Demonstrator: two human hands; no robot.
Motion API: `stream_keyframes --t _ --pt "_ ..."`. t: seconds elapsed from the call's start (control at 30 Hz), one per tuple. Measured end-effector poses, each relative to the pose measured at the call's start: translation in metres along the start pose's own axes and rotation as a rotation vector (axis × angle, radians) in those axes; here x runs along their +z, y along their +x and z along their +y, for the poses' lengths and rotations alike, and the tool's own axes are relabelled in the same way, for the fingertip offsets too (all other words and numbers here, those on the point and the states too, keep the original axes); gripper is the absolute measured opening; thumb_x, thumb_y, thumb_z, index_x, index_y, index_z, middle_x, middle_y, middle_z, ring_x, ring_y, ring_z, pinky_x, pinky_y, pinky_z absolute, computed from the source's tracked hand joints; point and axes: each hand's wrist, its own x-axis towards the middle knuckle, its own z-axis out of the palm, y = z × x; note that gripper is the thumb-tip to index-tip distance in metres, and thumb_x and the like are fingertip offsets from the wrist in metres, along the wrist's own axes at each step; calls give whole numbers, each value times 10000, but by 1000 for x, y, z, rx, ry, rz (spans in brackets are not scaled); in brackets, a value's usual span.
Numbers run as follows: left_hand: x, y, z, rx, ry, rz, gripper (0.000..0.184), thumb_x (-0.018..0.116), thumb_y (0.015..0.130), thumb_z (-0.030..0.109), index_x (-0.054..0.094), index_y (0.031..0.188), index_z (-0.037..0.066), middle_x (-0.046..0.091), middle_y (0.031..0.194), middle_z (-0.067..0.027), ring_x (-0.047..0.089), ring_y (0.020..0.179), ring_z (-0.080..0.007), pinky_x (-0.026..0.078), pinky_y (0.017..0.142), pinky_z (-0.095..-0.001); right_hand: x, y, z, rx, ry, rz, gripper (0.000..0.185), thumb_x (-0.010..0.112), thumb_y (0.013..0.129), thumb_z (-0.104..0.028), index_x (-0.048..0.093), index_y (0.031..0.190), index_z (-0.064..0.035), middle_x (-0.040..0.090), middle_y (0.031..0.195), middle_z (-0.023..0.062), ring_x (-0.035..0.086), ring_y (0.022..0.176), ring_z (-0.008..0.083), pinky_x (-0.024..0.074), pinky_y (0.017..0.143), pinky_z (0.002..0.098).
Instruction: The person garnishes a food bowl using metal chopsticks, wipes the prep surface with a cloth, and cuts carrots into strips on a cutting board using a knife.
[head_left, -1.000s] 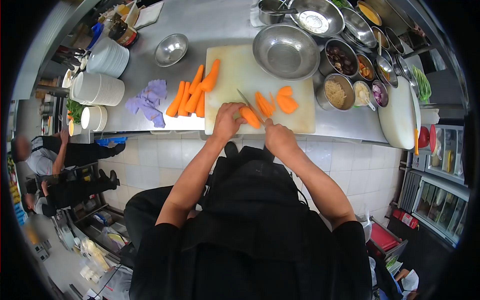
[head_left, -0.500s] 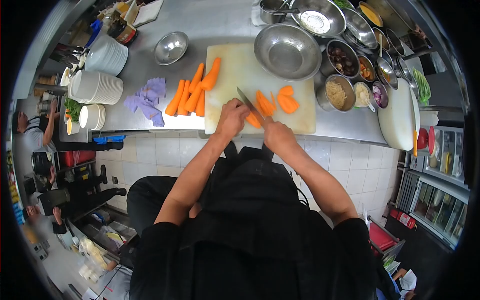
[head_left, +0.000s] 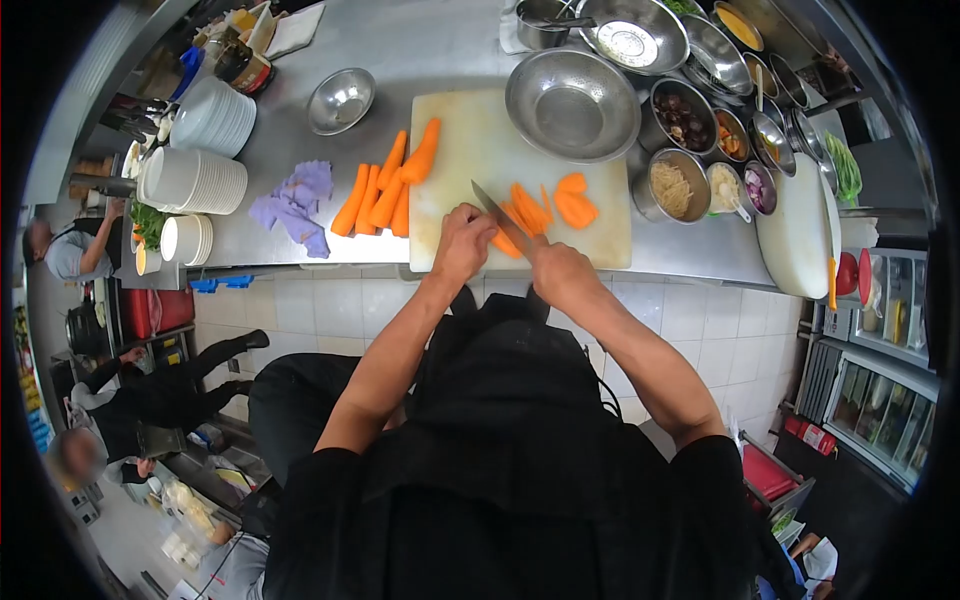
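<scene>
My right hand [head_left: 562, 273] is closed round the handle of a kitchen knife [head_left: 489, 204], whose blade slants up and to the left over the white cutting board [head_left: 455, 115]. On the blade's left side, my left hand [head_left: 463, 243] has its fingers curled in and pressed on a carrot piece [head_left: 508, 244], partly hidden by fingers and blade. Carrot slices [head_left: 531, 207] lie just beyond the knife, with more rounded carrot slices [head_left: 576, 208] to their right. A peeled carrot [head_left: 422, 152] rests on the board's left edge, beside several other carrots [head_left: 370, 200].
A large steel bowl [head_left: 573, 105] overlaps the board's far right corner. Containers of ingredients, including a steel pot [head_left: 671, 186], crowd the right. Leftward are a purple cloth [head_left: 296, 206], a small steel bowl [head_left: 341, 101] and stacked white bowls [head_left: 195, 178]. Co-workers [head_left: 150, 405] stand at far left.
The knife and both hands keep nearly the same place, with only a slight shift. At far left, a co-worker's body and legs have changed position.
</scene>
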Motion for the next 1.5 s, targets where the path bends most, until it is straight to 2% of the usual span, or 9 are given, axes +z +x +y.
stream_keyframes --t 0.2,0.4,0.5,0.7,0.9,1.1,1.2,1.4,1.5 --pt "-1 -4 -1 -22 36 -18 120 699 752 -15 690 832 74 583 803 -92 557 807 -305 445 727 -406 23 8 -3 23 55 50 212 507 813 14 542 1015 65 663 814 276 669 815 428 538 744 504" --pt "-1 -5 2 -14 -6 30 102 687 764 -16 685 828 63 611 802 -87 566 796 -301 438 738 -394 -2 -10 -8 -25 48 27 172 517 818 -3 541 978 55 662 816 282 668 809 436 532 733 518" --pt "-2 -5 3 11 -1 36 105 680 760 -28 680 820 58 622 808 -82 572 801 -299 439 748 -393 29 9 -3 7 88 90 158 507 828 -11 540 968 53 661 806 281 668 791 438 532 714 521" --pt "-3 -8 2 -10 21 21 108 674 749 -40 673 811 48 627 827 -78 576 815 -293 443 770 -384 -2 -6 -8 -36 76 15 168 478 848 -18 536 986 57 660 820 283 666 819 440 527 729 530" --pt "-4 -7 0 60 -30 64 123 666 724 -49 656 774 63 617 801 -67 589 806 -286 439 754 -396 24 8 -10 9 104 70 214 491 828 0 512 1027 77 649 820 294 653 812 462 518 741 543" --pt "-5 -11 2 26 0 37 145 669 735 -61 674 811 61 635 844 -83 593 844 -295 452 777 -385 6 -7 -15 -8 76 15 167 497 828 0 534 980 59 662 834 280 670 826 429 531 742 523" --pt "-3 -12 -5 55 -1 56 128 661 728 -53 649 767 68 627 811 -61 598 824 -278 444 764 -383 36 8 -8 -14 123 97 177 494 823 8 517 990 64 650 823 300 653 811 463 517 746 536" --pt "-4 -14 -2 68 19 65 109 659 736 -38 655 776 63 624 820 -66 595 838 -277 446 766 -381 5 -6 -15 -39 72 27 183 511 824 -11 533 993 56 660 847 288 665 831 438 528 751 528" --pt "-5 -14 -4 94 26 48 125 668 732 -60 654 797 45 638 831 -77 595 842 -293 452 786 -384 38 10 -10 14 92 78 194 519 822 -15 537 1000 60 659 838 285 665 829 438 533 750 518"
